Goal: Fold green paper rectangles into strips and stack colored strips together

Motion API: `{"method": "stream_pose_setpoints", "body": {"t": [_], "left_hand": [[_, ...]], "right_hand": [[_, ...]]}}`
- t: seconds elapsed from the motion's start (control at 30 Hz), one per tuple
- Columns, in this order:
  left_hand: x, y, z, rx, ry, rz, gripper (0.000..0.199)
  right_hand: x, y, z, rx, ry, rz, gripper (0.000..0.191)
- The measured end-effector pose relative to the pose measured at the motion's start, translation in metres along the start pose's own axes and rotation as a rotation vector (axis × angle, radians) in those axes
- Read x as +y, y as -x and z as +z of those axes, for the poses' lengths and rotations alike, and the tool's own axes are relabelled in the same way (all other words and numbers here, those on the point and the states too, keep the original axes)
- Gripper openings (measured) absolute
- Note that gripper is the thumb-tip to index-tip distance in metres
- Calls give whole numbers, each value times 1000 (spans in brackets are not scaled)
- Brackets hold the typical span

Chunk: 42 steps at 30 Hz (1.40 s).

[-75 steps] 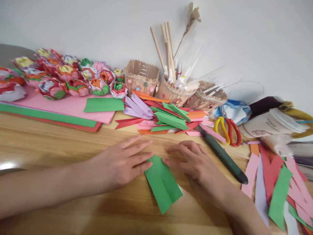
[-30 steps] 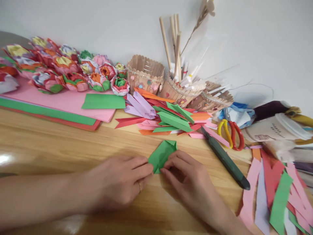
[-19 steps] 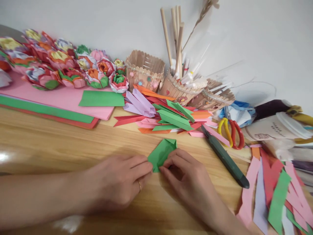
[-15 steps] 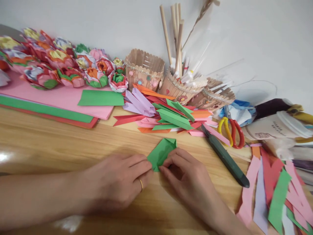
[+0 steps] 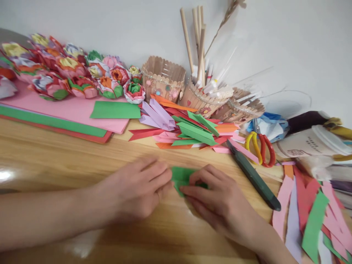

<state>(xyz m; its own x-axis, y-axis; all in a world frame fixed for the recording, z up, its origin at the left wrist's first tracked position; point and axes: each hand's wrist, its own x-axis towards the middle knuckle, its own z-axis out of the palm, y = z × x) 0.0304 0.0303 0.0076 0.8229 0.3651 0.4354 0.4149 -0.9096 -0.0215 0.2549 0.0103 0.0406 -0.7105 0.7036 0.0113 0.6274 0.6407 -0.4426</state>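
A small folded piece of green paper (image 5: 181,175) is between my hands above the wooden table. My right hand (image 5: 217,196) pinches its right part between thumb and fingers, and those fingers hide part of it. At the left edge of the paper, my left hand (image 5: 143,187) has its fingers bent together against it. Motion smears the left fingers slightly, and its thumb tip is hidden. Just beyond the hands is a pile of folded paper strips (image 5: 195,132) in green, red, lilac, pink and orange.
A dark green craft knife (image 5: 254,178) lies right of my right hand, near red-and-yellow scissors (image 5: 260,146). Paper offcuts (image 5: 313,220) cover the right side. Stick-covered baskets (image 5: 163,82) stand behind. Paper flowers (image 5: 74,71) rest on coloured sheets (image 5: 68,119) at left.
The green paper has turned and shows less of its face between my hands. My right hand has shifted its hold, and my left hand has moved slightly up.
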Motion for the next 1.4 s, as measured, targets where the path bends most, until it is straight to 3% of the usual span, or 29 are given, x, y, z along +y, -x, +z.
{"method": "stream_pose_setpoints", "body": {"t": [0.1,0.23,0.33,0.47,0.6,0.7,0.93,1.2,1.4], "left_hand": [[-5,0,1,13,-6,-24,36],[-3,2,3,22,141,1,46],[1,6,3,49,144,5,43],[3,9,3,31,35,49,44],[-2,11,5,-6,55,13,40],[-2,12,8,-24,69,-17,31],[-6,8,4,110,96,40,38],[-17,2,-2,71,128,71,45],[-16,-1,-2,79,126,32,50]], "right_hand": [[-6,-1,-4,-93,4,-43,17],[-9,-2,-2,-94,-19,-25,17],[-5,-2,3,52,-79,29,16],[3,-3,13,320,-180,284,17],[6,-7,20,293,-247,378,5],[4,-8,22,280,-234,415,10],[2,-4,25,346,-109,191,11],[1,-3,29,374,114,-16,14],[-4,-2,23,289,249,-101,24]]}}
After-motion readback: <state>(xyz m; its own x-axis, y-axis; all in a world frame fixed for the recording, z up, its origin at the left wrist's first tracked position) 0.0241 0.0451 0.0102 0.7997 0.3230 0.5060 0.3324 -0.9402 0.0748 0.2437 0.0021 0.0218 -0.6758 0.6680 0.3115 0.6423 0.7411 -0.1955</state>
